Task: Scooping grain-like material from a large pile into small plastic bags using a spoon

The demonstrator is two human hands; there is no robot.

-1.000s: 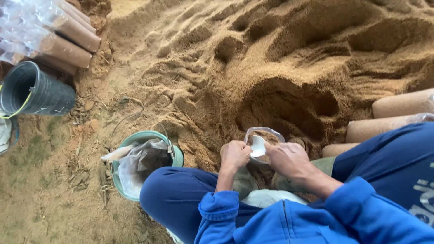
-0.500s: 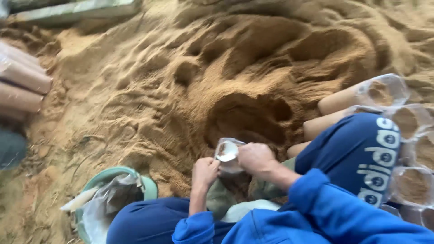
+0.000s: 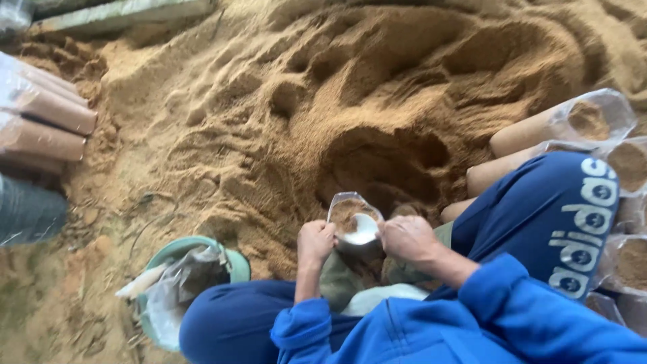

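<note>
A broad heap of tan sawdust (image 3: pixel 350 114) fills most of the view, scooped into hollows, with the deepest hollow just beyond the hands. At the left edge lie packed cylindrical bags (image 3: pixel 47 121) of the same brown material, stacked on their sides; at the right edge more filled clear bags (image 3: pixel 593 118) lie with open mouths showing sawdust inside. Near the person's left knee sits a green bucket (image 3: pixel 236 263) holding crumpled clear plastic. Between the knees, in front of the blue sleeves, a small clear plastic bag (image 3: pixel 347 209) is held upright, partly filled with sawdust. The left hand (image 3: pixel 315 244) is clenched on the bag's near-left edge. The right hand (image 3: pixel 408 239) grips the bag's right side together with a small white scoop (image 3: pixel 362 230) resting at its mouth.
</note>
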